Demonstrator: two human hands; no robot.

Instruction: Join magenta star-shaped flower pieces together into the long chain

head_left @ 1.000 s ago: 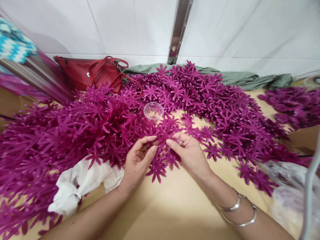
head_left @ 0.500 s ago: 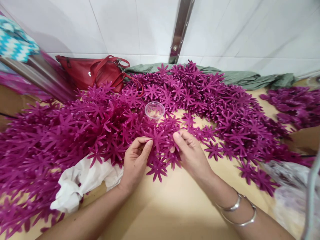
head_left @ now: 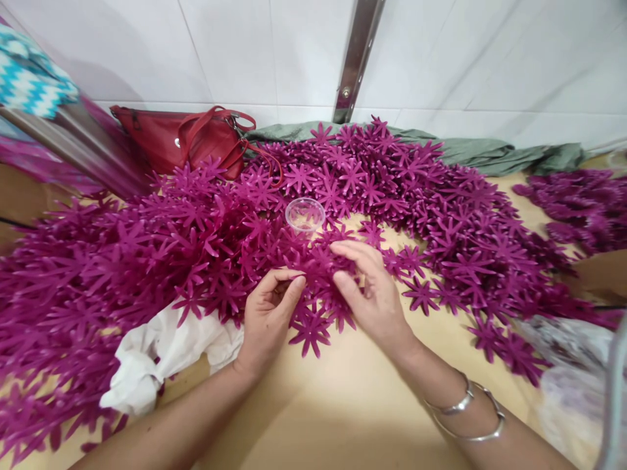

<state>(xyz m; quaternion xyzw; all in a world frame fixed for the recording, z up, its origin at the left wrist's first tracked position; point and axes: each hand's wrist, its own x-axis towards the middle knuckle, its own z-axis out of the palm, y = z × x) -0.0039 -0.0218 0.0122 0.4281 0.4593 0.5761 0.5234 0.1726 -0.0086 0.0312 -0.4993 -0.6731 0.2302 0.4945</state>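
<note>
Flowers (head_left: 441, 196) lie heaped on the table (head_left: 343, 405). Right hand (head_left: 375, 294) is closed on one flower (head_left: 318, 264) near the cup (head_left: 304, 215); left hand (head_left: 267, 316) has fingertips pinched together beside it. It looks light, thin and bendy, so hold the middle, not a petal.

This looks like a small craft workshop for piecework by hand. Hundreds of identical magenta flower pieces (head_left: 441, 215) lie heaped across a tan worktable (head_left: 343, 398), filling the middle of the frame. A white tiled wall (head_left: 245, 52) stands behind, a red handbag (head_left: 196, 137) against it at upper left, a clear cup (head_left: 304, 215) amid the heap.
</note>
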